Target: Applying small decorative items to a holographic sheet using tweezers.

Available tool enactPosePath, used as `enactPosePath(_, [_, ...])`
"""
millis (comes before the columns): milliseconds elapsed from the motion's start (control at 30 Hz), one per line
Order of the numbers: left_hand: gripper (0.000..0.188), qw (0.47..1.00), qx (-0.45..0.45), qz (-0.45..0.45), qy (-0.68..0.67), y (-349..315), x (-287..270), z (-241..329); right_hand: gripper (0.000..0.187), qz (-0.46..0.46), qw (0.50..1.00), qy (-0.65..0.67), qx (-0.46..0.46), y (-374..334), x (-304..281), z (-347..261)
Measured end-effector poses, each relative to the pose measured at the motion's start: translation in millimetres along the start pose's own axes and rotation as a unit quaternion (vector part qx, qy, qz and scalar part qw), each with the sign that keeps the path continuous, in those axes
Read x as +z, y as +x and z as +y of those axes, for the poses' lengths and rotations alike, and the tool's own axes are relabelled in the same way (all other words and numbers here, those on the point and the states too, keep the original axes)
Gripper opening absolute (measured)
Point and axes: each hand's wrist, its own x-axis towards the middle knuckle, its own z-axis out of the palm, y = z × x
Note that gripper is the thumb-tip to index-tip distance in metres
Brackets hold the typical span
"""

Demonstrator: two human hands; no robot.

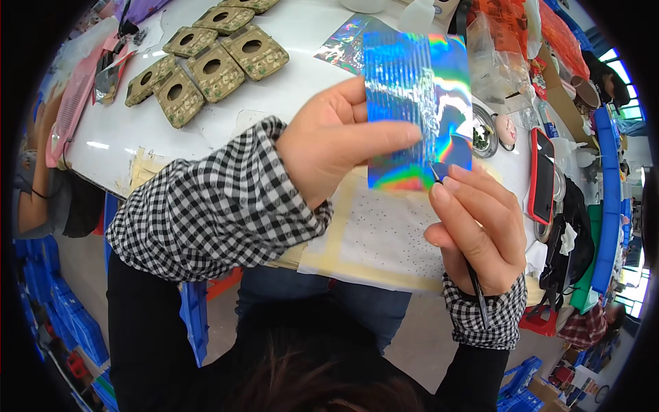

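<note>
A shiny rainbow holographic sheet (453, 82), scored into narrow strips on its left part, is held up over the table. My left hand (329, 137) is closed on the sheet's left side, its thumb lying across the front and its other fingers partly behind. My right hand (480, 226) pinches a pair of slim dark tweezers (475, 285); their tip meets the sheet near its lower edge, and their back end points down toward my wrist. Below the sheet lies white paper (384, 237) dotted with many tiny dark specks, edged with yellowish tape.
Several camouflage-patterned model hull parts (216, 65) with round holes stand at the far left. Another holographic piece (343, 44) lies behind the sheet. At right are a small metal dish (484, 134), a red-cased phone (541, 175) and plastic bags (498, 62). A person's arm (38, 165) shows at far left.
</note>
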Motion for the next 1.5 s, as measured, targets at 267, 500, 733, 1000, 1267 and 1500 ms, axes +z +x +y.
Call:
enactPosePath(267, [0.033,0.986,0.136,0.099,0.021,22.7,-23.2,0.1,0.033,-0.109,0.989,0.067,-0.080,-2.4,25.3,-1.6])
enactPosePath(500, [0.041,0.995,0.038,0.062,-0.074,27.1,-20.9,0.5,0.033,-0.130,0.986,0.106,-0.023,-8.3,36.2,3.4])
enactPosePath(733, [0.040,0.994,0.075,0.053,-0.060,16.7,-21.9,7.9,0.032,-0.131,0.970,0.202,0.042,0.0,49.3,-2.9])
enactPosePath(1000, [0.040,0.995,0.055,0.056,-0.062,20.3,-16.8,9.4,0.035,-0.125,0.974,0.185,0.015,-5.3,49.2,-1.7])
enactPosePath(1267, [0.038,0.995,0.058,0.020,-0.073,23.1,-26.5,-0.7,0.035,-0.079,0.976,0.200,0.022,-11.3,48.5,4.3])
enactPosePath(1500, [0.026,0.997,0.034,0.027,0.062,15.0,-18.0,7.3,0.038,-0.012,0.974,0.217,0.064,-5.8,18.5,3.0])
